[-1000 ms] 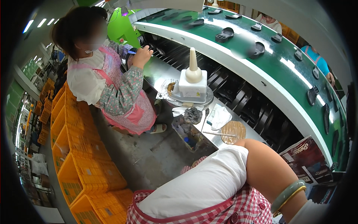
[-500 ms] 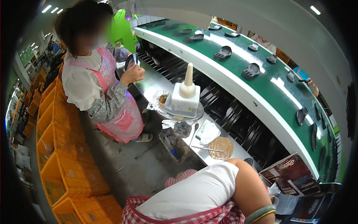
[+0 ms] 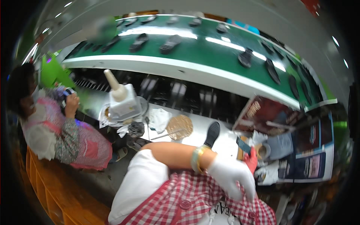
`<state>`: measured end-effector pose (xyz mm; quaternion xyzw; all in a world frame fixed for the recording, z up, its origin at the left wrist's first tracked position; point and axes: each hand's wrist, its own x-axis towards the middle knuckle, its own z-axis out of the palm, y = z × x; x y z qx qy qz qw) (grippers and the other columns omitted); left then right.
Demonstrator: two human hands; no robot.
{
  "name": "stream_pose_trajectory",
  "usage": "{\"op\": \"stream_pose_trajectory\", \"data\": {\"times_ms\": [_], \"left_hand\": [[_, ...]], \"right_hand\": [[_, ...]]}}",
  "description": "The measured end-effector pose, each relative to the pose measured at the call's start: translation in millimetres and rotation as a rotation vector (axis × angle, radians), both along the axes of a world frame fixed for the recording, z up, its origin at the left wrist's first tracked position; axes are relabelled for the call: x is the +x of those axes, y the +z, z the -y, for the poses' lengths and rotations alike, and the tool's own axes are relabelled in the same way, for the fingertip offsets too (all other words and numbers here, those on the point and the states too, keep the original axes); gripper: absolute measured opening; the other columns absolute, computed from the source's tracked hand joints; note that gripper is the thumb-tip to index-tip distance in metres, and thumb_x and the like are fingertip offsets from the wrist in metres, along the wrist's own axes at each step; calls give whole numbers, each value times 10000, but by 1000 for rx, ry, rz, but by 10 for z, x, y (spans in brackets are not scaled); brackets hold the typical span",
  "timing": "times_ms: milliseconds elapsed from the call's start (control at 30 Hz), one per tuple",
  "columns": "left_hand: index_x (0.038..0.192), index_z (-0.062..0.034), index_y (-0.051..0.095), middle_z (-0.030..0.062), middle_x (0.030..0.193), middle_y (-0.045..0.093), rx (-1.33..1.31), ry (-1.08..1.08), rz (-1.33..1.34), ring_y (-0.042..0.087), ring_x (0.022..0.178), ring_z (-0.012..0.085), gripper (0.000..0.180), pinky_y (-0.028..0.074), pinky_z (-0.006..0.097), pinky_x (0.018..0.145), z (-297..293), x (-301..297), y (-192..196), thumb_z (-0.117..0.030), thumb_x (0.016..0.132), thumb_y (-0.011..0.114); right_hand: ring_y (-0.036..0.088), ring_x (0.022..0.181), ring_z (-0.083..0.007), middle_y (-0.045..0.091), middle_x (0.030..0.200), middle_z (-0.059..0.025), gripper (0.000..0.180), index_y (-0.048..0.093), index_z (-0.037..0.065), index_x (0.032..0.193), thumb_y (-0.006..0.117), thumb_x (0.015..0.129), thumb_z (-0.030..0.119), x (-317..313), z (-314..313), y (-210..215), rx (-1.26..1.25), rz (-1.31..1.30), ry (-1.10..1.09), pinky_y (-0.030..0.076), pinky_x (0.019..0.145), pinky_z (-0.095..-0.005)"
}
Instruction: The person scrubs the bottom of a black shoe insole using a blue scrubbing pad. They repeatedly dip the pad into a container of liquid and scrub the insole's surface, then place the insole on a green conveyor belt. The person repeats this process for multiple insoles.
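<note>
My left hand [image 3: 234,178], in a white glove, hangs in front of my checked apron, close to my right sleeve. Its slightly blurred fingers point down, somewhat apart, with nothing seen in them. A bangle circles that wrist. Beyond it, my right hand [image 3: 250,160] in a red glove is closed at the lower end of a dark flat piece [image 3: 243,145], whose kind I cannot make out. To the left of that piece, a dark shoe sole [image 3: 213,133] lies on the metal bench [image 3: 200,131].
A white bottle with a cone spout [image 3: 123,103], a white cloth [image 3: 159,119] and a brown round board with a stick [image 3: 180,126] occupy the bench's left part. Behind runs a green conveyor [image 3: 210,48] carrying soles. A co-worker [image 3: 63,127] stands left. At right are printed cardboard [image 3: 268,114] and a clear container [image 3: 279,146].
The view has swung to the right, so the bench and co-worker sit further left. My left arm has bent across my front, and both gloved hands and the dark sole have come into sight.
</note>
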<state>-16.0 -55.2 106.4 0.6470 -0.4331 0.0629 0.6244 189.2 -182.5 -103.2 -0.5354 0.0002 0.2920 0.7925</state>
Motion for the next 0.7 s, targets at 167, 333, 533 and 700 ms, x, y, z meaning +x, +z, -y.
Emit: {"op": "stream_pose_trajectory", "data": {"times_ms": [167, 333, 533, 700], "left_hand": [[1212, -30, 584, 106, 1088, 657, 176, 1153, -683, 624, 937, 169, 374, 496, 293, 840, -663, 135, -1394, -240, 903, 578], [1245, 37, 528, 218, 1176, 593, 396, 1789, -948, 570, 1097, 332, 649, 436, 378, 952, -598, -48, -2575, -429, 810, 651], [1179, 69, 529, 234, 1230, 519, 685, 1879, -1012, 464, 1170, 379, 738, 390, 421, 986, -291, 378, -2949, -487, 727, 703], [1126, 30, 547, 191, 1253, 500, 663, 2004, -952, 447, 1195, 350, 622, 384, 402, 1003, -145, 583, -2996, -284, 643, 784]], "right_hand": [[486, 526, -60, 569, 819, 20, 224, 614, 100, 1091, 624, 911, 232, 230, 491, 38, 16, -91, -134, 329, 420, -166], [505, 535, -72, 573, 821, 3, 208, 614, 82, 1082, 616, 917, 208, 457, 905, 10, 99, -126, -175, 349, 418, -166], [501, 529, -73, 559, 822, -3, 237, 601, 40, 1101, 607, 921, 194, 687, 1134, 102, 35, -12, -173, 364, 429, -172], [538, 547, -55, 590, 773, 3, 273, 611, 21, 1083, 624, 918, 238, 917, 1225, 282, -131, 273, -174, 391, 461, -176]]}}
